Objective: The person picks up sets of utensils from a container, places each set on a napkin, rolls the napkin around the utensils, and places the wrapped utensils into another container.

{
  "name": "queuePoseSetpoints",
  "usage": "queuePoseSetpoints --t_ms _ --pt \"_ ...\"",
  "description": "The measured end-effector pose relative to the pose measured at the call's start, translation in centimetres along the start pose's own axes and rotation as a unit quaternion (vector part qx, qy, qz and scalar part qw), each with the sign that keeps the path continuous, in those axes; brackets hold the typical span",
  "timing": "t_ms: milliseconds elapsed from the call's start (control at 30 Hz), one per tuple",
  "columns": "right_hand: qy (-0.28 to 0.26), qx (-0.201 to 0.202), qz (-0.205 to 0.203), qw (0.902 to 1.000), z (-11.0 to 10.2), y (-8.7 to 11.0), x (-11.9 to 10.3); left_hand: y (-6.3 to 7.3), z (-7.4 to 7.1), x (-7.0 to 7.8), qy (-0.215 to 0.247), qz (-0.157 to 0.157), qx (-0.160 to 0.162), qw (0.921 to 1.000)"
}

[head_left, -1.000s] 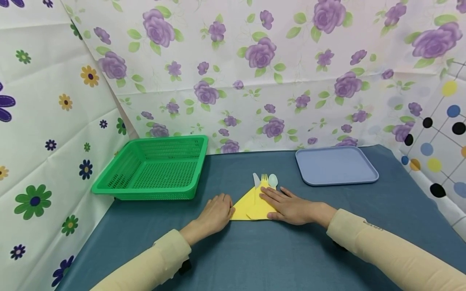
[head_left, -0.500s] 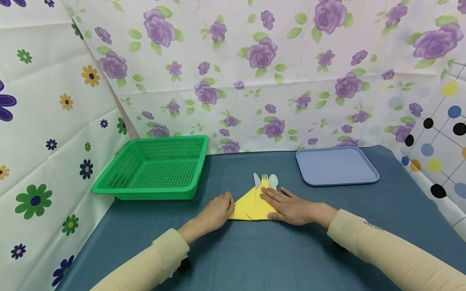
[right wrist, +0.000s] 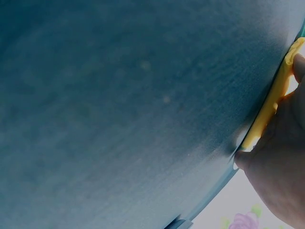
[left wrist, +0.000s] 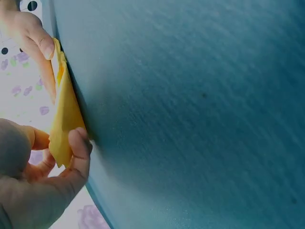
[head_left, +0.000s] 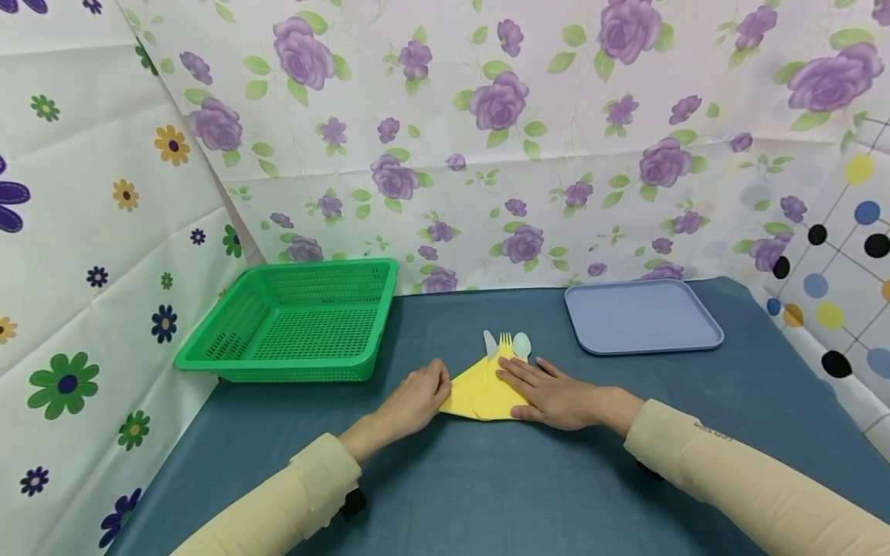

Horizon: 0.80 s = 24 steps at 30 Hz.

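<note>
A folded yellow napkin [head_left: 480, 390] lies on the table, with a knife [head_left: 490, 342], a yellow fork [head_left: 506, 340] and a pale spoon [head_left: 521, 345] poking out of its top; their lower parts are hidden. My left hand [head_left: 416, 398] pinches the napkin's left corner between thumb and fingers, and in the left wrist view that corner [left wrist: 66, 129] is lifted off the table. Flat on the right part of the napkin rests my right hand [head_left: 556, 395], its fingers straight and reaching just below the fork and spoon.
At the back left stands a green plastic basket [head_left: 368, 363] with perforated sides. A blue-grey tray [head_left: 643, 315] lies at the back right. Dark blue cloth [head_left: 473, 494] covers the table, and a flowered curtain [head_left: 445, 154] hangs behind it.
My left hand has risen slightly, bringing the napkin's left corner up from the table. The right hand has stayed in place.
</note>
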State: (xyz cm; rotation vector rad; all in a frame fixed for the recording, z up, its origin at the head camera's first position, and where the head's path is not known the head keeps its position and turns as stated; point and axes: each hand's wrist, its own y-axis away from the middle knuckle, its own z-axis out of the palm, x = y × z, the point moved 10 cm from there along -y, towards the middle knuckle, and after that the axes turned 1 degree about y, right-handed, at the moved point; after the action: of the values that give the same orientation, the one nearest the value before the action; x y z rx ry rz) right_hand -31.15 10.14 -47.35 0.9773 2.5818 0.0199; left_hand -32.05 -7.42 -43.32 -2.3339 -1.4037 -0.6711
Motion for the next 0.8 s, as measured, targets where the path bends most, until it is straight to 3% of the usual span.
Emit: queuePoseSetpoints --t_ms 200,567,800 --pt "-0.016 0.004 -0.009 0.9998 -0.02 0.01 -0.05 -0.05 0.26 -0.06 0.041 -0.002 -0.028 0.9988" --pt "-0.010 0.008 -0.006 0.9999 0.24 -0.08 0.38 -0.26 0.52 0.03 0.040 -0.017 -0.086 0.9954" --pt "-0.001 -0.003 0.000 1.0000 0.04 -0.01 0.00 -0.39 0.24 0.24 0.077 -0.020 -0.087 0.9930"
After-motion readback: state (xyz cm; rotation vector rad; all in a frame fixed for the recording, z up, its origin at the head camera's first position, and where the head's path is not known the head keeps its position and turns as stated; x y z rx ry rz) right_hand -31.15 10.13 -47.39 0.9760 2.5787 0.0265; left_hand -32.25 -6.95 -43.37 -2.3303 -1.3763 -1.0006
